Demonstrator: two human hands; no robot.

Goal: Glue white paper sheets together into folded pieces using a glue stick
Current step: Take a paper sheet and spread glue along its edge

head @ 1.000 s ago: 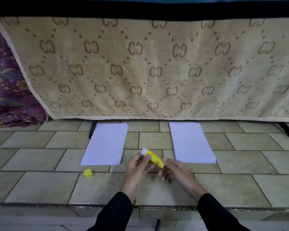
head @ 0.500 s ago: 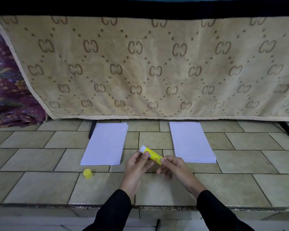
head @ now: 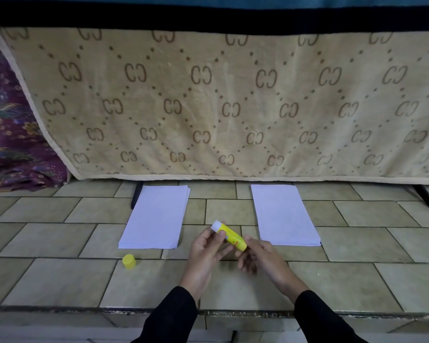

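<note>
Head view: both hands meet over the near middle of the tiled floor (head: 60, 280), and between them is the glue stick (head: 229, 235), a yellow tube lying aslant with its white glue end pointing far-left and its base near-right. The left hand (head: 206, 253) grips the upper part of the tube, thumb across the front and fingers behind it. The right hand (head: 260, 256) pinches the base with its fingertips curled in. The yellow cap (head: 129, 261) is off and stands on the floor to the near left, well apart from the hands.

Two stacks of white paper lie flat beyond the hands. The left stack (head: 156, 216) is just beyond the cap, and the right stack (head: 282, 214) is a little to the right of the right hand. Neither is touched. A tan patterned blanket (head: 233, 107) hangs across the far side, with a purple cloth (head: 10, 132) at the far left.

Over the last second very little has shifted: the tube has stayed in the same two-handed hold, wobbling slightly, and cap and paper have not moved. With fingers working the base, this looks like winding the glue out. I judge the gluing itself has not begun, and the next move would be to bring the tip to a sheet.
</note>
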